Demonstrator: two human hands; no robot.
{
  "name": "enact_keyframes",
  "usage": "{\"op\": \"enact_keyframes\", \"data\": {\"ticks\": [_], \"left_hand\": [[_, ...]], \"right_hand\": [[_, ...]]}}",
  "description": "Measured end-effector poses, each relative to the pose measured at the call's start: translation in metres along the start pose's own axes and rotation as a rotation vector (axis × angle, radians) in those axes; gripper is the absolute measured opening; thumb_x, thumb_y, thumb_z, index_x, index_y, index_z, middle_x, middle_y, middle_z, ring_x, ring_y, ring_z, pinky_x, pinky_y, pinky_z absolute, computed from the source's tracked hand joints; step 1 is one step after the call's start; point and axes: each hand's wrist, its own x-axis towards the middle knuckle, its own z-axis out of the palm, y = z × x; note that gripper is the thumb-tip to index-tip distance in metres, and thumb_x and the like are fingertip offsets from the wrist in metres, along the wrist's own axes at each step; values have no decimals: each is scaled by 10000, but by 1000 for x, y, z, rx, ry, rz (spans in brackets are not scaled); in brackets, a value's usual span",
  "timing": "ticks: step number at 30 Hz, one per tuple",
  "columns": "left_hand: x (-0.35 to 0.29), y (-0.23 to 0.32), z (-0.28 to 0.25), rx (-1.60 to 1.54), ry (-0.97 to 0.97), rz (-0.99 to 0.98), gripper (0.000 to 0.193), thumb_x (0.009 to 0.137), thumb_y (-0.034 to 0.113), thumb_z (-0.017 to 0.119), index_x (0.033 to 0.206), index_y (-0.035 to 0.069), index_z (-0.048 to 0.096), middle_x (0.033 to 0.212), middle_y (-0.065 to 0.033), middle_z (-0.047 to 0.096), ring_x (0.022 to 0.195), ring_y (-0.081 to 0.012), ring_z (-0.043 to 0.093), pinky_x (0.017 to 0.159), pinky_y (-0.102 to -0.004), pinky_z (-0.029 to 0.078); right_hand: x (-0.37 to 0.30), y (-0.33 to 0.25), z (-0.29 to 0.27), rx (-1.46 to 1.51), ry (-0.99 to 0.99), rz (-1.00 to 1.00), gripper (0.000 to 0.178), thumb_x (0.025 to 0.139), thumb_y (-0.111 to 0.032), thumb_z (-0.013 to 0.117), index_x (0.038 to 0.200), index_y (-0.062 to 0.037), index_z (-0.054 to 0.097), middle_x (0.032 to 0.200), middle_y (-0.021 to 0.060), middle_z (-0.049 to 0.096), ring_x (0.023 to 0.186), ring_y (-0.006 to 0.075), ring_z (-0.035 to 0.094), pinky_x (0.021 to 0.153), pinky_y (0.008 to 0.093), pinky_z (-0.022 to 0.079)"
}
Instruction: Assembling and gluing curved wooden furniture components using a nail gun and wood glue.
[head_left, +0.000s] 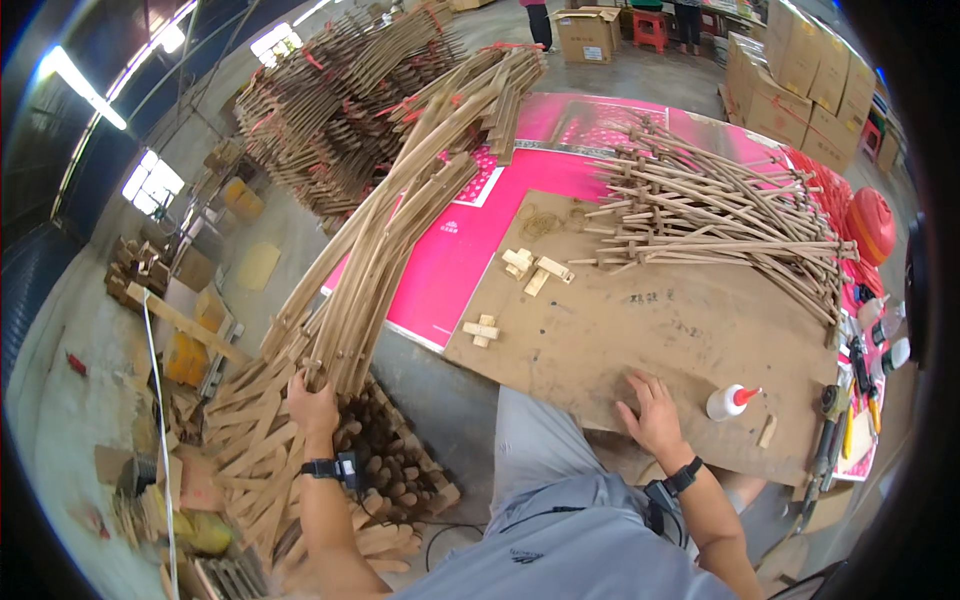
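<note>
My left hand (pixel 314 408) is closed at the near end of the long, flat wooden slats (pixel 372 262), its fingers curled round a slat end; how many pieces it grips is hidden. The slats lean across the left edge of the table. My right hand (pixel 655 414) lies on the brown cardboard sheet (pixel 600 345) near its front edge, fingers spread and holding nothing. To its right stands a white squeeze bottle (pixel 727 402) with a red tip. Small light-wood cross-shaped pieces (pixel 482 330) rest on the sheet's left side.
Thin wooden sticks with crosspieces (pixel 710 205) are heaped at the table's far right. Tools (pixel 828 430) line the right edge. More wooden pieces (pixel 250 440) pile up below my left arm, beside a stacked pallet (pixel 400 460). Large bundles (pixel 330 110) stand behind; cartons (pixel 815 90) are at far right.
</note>
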Motion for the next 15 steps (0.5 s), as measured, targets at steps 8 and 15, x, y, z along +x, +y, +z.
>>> {"op": "enact_keyframes", "data": {"ticks": [8, 15], "left_hand": [[25, -46, 26, 255, -150, -144, 558, 794, 435, 847, 1158, 33, 716, 1110, -197, 722, 1067, -403, 674, 896, -479, 528], [35, -42, 33, 264, -198, -166, 513, 787, 469, 851, 1042, 44, 717, 1056, -195, 730, 1017, -412, 685, 868, -494, 532]], "right_hand": [[-3, 12, 5, 69, 63, 24, 354, 874, -157, 756, 1179, 1, 669, 1294, 180, 645, 1194, 397, 585, 1032, 475, 482], [-5, 15, 10, 43, 60, 16, 323, 858, -139, 758, 1142, -5, 681, 1272, 170, 656, 1184, 385, 593, 1029, 466, 490]]}}
